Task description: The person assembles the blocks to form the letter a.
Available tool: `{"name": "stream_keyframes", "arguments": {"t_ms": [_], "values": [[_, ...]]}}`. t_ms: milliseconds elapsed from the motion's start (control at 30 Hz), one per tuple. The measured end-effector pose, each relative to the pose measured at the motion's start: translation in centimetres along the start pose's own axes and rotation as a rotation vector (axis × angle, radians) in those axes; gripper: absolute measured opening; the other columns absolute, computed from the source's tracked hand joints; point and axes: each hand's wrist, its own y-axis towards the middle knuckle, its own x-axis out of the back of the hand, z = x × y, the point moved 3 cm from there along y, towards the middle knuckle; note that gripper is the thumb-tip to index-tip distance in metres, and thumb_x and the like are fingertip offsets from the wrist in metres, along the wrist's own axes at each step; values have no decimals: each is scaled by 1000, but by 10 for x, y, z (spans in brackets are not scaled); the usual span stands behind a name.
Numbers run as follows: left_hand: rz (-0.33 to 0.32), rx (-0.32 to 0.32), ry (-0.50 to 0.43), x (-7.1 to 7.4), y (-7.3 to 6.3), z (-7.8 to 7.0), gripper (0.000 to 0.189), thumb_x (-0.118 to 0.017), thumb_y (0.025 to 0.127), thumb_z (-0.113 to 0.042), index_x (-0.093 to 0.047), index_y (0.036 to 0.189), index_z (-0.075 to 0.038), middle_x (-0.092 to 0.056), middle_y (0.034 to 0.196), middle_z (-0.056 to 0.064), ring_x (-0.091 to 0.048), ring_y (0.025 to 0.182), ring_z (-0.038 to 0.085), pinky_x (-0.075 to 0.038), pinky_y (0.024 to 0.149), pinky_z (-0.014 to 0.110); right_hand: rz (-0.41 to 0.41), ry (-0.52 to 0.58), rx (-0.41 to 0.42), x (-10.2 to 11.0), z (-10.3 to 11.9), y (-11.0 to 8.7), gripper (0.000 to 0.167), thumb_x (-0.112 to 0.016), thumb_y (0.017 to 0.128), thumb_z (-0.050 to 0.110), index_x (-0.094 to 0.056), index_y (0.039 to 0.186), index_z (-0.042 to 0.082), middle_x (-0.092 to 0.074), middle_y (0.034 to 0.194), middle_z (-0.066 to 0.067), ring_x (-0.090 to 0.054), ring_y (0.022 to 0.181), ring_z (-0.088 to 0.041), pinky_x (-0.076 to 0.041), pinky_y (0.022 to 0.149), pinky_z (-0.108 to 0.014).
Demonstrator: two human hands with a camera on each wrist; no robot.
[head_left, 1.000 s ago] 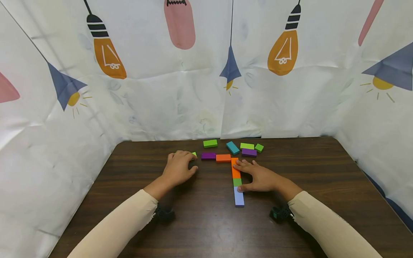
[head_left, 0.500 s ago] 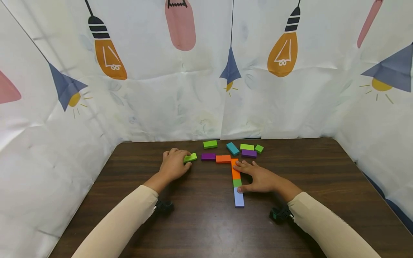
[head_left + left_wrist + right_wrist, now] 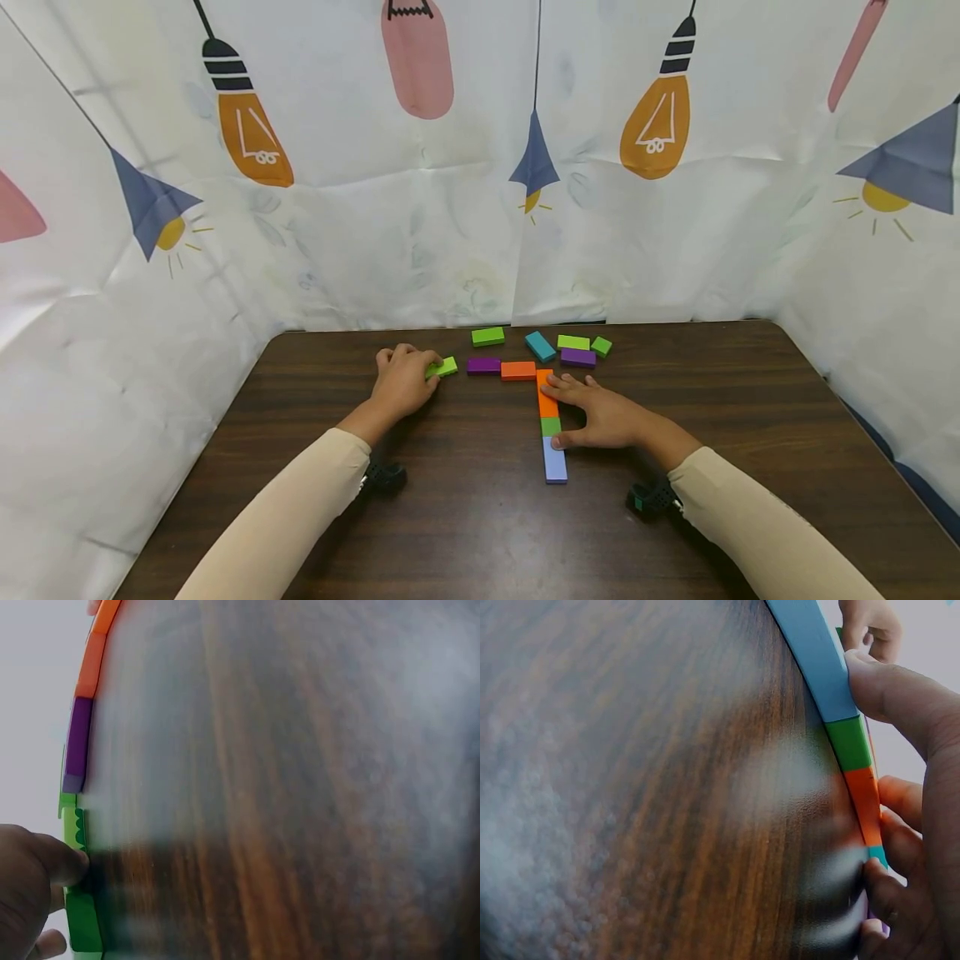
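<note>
My left hand (image 3: 405, 382) pinches a light green block (image 3: 447, 367) at the left end of a row. In the left wrist view, the thumb lies against this green block (image 3: 81, 919), its ends showing on either side. Right of it come a purple block (image 3: 483, 366) and an orange block (image 3: 518, 371). From there a column runs toward me: a long orange block (image 3: 547, 393), a small green block (image 3: 551, 427) and a lavender block (image 3: 555, 463). My right hand (image 3: 603, 417) rests along this column with spread fingers, fingertips on the orange block, thumb on the lavender one.
Behind the row lie a green block (image 3: 488, 336), a teal block (image 3: 540, 346), a lime block (image 3: 573, 342), a violet block (image 3: 578, 357) and a small green cube (image 3: 602, 347). The brown table (image 3: 480, 533) ends at a patterned cloth (image 3: 450, 250).
My left hand has shifted left along the light green block, which now shows more of its length beyond the fingers. My right hand has stayed on the column.
</note>
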Motion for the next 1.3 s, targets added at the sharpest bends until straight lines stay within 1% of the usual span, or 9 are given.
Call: {"name": "stream_keyframes", "arguments": {"t_ms": [167,300,400,500,600,833,967,1300], "values": [[-16,-18,-12,0,-1,2,27,-72,97,-24,-72,123,-18,-72,120,2,-50,124,33,-24,105,60,-3,8,0,0,1,0,101,-66,83,75,-31,163,24,-23,168,4,-16,155,-23,-8,123,-53],[-36,-55,-22,1,-1,2,26,-72,97,-24,-73,122,-17,-71,123,1,-52,124,32,-29,106,59,-5,7,6,0,1,0,101,-66,83,75,-31,163,24,-23,168,4,-16,155,-24,-7,123,-53],[-61,-99,-30,3,-3,-1,25,-72,96,-23,-74,120,-17,-72,120,1,-55,121,31,-36,105,57,-6,7,4,-1,0,0,102,-66,83,75,-31,163,24,-23,168,4,-15,155,-24,-7,123,-53],[-92,-156,-56,7,-8,-7,24,-74,94,-20,-75,117,-14,-73,116,2,-59,118,31,-42,101,57,-8,9,1,-1,0,0,102,-66,83,76,-31,163,24,-23,168,4,-15,155,-24,-8,123,-54],[-104,-205,-86,9,-12,-15,23,-76,92,-18,-76,114,-13,-74,114,2,-62,115,31,-46,99,56,-9,13,-1,-1,0,0,102,-66,83,76,-31,163,24,-22,168,5,-15,155,-24,-8,123,-54],[-97,-288,-121,10,-19,-32,22,-76,90,-15,-76,111,-11,-74,111,1,-65,111,27,-50,97,47,-6,22,-14,0,-1,0,101,-67,83,75,-31,163,25,-22,168,5,-15,155,-24,-8,123,-54],[-83,-326,-133,9,-22,-40,21,-77,90,-15,-75,111,-13,-74,111,1,-65,109,26,-50,95,45,-7,28,-15,0,-1,0,101,-68,83,74,-31,163,25,-22,168,5,-14,155,-24,-8,123,-54],[-58,-353,-148,6,-30,-55,20,-78,90,-17,-77,110,-16,-74,111,-2,-64,109,24,-51,94,46,-7,26,-15,-2,-1,-1,101,-67,83,75,-31,163,26,-22,168,6,-14,155,-24,-9,123,-55]]}}
